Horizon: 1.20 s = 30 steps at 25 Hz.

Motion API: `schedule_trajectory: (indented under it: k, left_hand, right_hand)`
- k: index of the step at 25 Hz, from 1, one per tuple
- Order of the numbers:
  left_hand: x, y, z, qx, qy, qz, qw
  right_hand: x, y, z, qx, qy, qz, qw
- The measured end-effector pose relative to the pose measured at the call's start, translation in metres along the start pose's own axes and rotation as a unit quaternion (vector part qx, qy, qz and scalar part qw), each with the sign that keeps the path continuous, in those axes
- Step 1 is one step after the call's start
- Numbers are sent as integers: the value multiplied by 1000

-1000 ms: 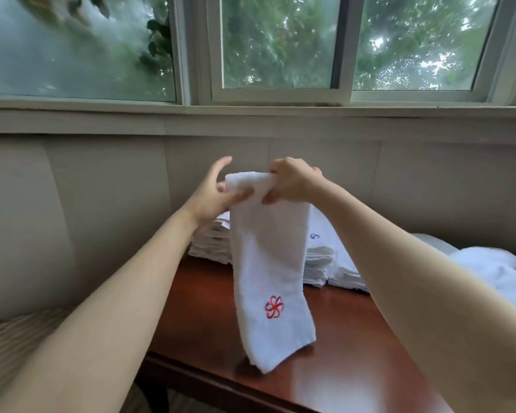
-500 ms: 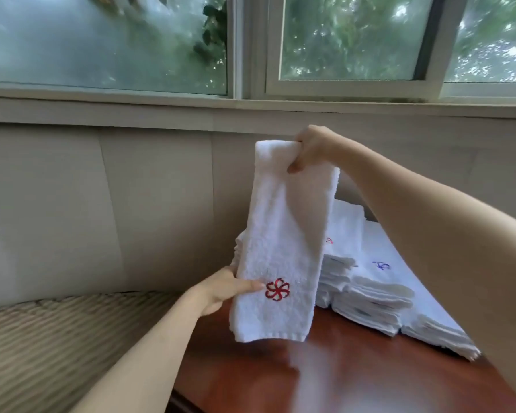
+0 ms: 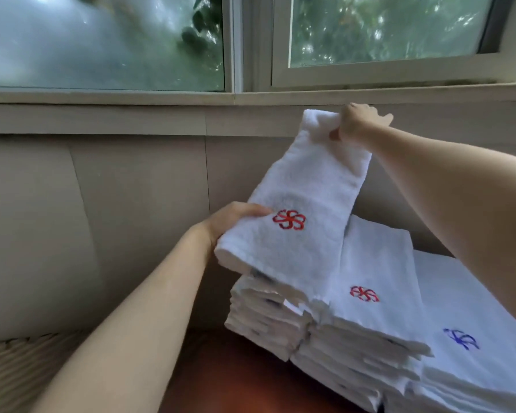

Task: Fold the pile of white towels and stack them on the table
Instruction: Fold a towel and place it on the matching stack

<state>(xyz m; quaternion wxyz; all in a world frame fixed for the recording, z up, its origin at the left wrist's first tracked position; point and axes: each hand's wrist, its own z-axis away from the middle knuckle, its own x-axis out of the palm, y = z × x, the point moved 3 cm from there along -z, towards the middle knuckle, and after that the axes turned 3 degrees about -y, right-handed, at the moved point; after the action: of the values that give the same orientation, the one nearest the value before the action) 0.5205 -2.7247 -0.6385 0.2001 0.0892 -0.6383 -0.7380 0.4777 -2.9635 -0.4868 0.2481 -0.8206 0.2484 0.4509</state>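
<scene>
Both hands clamped on the red-flower towel (image 3: 304,204) — left hand (image 3: 230,219) low, right hand (image 3: 355,122) high; best lowered flat, edges squared onto the folded stack (image 3: 274,317).

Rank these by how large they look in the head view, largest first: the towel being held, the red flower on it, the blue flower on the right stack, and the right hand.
1. The held towel.
2. The right hand.
3. The red flower and the blue flower look about alike; the blue one is nearer the camera, so I won't rank them.
</scene>
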Motion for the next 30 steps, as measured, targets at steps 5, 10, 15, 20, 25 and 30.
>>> schedule_trajectory:
  k: [5, 10, 15, 20, 25, 30]
  left_hand:
    - [-2, -32, -62, -58, 22, 35, 997]
    - [-21, -54, -78, -115, 125, -89, 981]
    - [-20, -49, -87, -128, 174, -239, 947]
    - [-11, -40, -85, -141, 195, -315, 918]
    - [-3, -43, -70, -102, 190, -359, 908]
    - [30, -45, -54, -37, 264, -642, 719]
  right_hand:
    - [52, 4, -27, -32, 56, 35, 997]
    - [137, 12, -22, -35, 34, 45, 998]
    - [177, 19, -1, -9, 19, -5, 1000]
    - [201, 16, 39, -33, -74, -120, 989]
    - [206, 7, 80, -53, -142, -108, 982]
    - [186, 19, 110, 4, -198, -141, 970]
